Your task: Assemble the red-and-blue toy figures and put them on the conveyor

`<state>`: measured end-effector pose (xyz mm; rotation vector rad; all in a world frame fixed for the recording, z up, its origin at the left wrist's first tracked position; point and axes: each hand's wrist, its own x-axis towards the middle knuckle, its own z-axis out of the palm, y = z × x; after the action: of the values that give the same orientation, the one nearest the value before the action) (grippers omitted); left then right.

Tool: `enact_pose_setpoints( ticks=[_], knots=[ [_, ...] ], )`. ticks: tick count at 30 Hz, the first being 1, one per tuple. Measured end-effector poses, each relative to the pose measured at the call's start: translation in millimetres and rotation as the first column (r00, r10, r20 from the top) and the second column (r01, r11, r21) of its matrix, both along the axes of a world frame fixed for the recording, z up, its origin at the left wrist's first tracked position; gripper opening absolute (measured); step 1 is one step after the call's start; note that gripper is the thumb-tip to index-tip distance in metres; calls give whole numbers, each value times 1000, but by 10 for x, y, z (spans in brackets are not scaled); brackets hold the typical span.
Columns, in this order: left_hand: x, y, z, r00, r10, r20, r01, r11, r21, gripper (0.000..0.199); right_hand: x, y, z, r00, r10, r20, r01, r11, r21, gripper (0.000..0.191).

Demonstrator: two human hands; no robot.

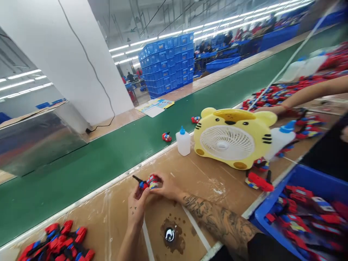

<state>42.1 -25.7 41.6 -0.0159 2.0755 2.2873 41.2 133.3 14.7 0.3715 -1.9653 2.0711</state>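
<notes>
Both my hands meet above the brown table. My left hand is closed on a small red and blue plastic toy part with a black stick jutting out to the left. Gripping the same part from the other side is my right hand, its fingers wrapped around the red end. Some of the part is hidden by the fingers. Below the hands, a small round spot of shiny liquid sits within a dark wet stain on the table.
Red and blue toy parts lie piled at lower left. A white bottle stands beside a yellow animal-faced fan. A blue bin holds more parts. Beyond runs a green conveyor belt. A co-worker's arm reaches in from the right.
</notes>
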Motion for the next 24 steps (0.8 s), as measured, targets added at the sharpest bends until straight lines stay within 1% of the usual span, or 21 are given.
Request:
enact_pose_setpoints(
  ticks=[1, 2, 3, 4, 5, 7, 9, 11, 13, 14, 15, 16, 17, 18, 19, 20, 21, 22, 24],
  knots=[
    [-10, 73, -16, 1000, 4, -12, -3, 1000, 27, 63, 24, -10, 27, 993, -64, -100, 75, 991, 114, 56],
    [-25, 154, -29, 1000, 14, -28, -12, 999, 49, 63, 41, -20, 52, 971, -115, -209, 160, 963, 217, 50],
    [-47, 238, -38, 999, 27, -45, -24, 998, 62, 63, 51, -26, 74, 938, -157, -309, 250, 923, 292, 45],
    [-74, 322, -45, 997, 41, -64, -37, 997, 67, 63, 51, -29, 89, 899, -197, -392, 338, 880, 333, 41],
    [-109, 402, -52, 995, 51, -82, -46, 997, 65, 64, 43, -26, 99, 857, -240, -455, 418, 841, 344, 37],
    [-195, 533, -72, 990, 45, -131, -39, 998, 50, 64, 12, -7, 103, 786, -318, -530, 535, 779, 326, 34],
    [-311, 610, -96, 985, 2, -174, 0, 1000, 13, 66, -30, 21, 88, 748, -372, -550, 593, 747, 301, 35],
    [-471, 626, -104, 979, -61, -194, 48, 996, -68, 72, -79, 48, 59, 750, -400, -527, 603, 741, 295, 40],
    [-691, 594, -61, 970, -139, -199, 96, 973, -212, 82, -133, 74, 24, 780, -427, -457, 587, 752, 300, 56],
    [-826, 566, -15, 963, -179, -203, 111, 945, -307, 87, -161, 89, 7, 799, -439, -410, 575, 757, 310, 67],
    [-977, 534, 48, 954, -218, -206, 116, 901, -419, 90, -186, 105, -9, 818, -446, -362, 559, 762, 326, 78],
    [-1140, 500, 123, 946, -245, -213, 97, 839, -536, 91, -210, 123, -22, 837, -448, -314, 540, 767, 347, 85],
    [-1313, 465, 205, 940, -263, -217, 57, 749, -660, 89, -231, 142, -32, 854, -444, -273, 519, 770, 371, 89],
    [-1491, 430, 289, 936, -280, -213, 17, 640, -768, 87, -250, 160, -39, 869, -432, -242, 495, 773, 397, 88],
    [-1670, 395, 368, 930, -305, -205, -10, 537, -843, 85, -266, 176, -42, 882, -417, -218, 471, 777, 418, 85],
    [-1843, 359, 438, 921, -338, -194, -27, 442, -897, 82, -279, 189, -42, 893, -401, -203, 449, 782, 433, 79],
    [-2007, 323, 494, 909, -375, -181, -36, 361, -932, 79, -290, 199, -40, 903, -384, -194, 430, 787, 442, 74],
    [-2156, 287, 534, 896, -412, -165, -42, 292, -956, 76, -298, 205, -36, 911, -368, -186, 412, 794, 447, 68],
    [-2399, 222, 565, 874, -473, -113, -48, 149, -988, 69, -304, 205, -26, 922, -346, -176, 388, 806, 448, 58]
  ],
)
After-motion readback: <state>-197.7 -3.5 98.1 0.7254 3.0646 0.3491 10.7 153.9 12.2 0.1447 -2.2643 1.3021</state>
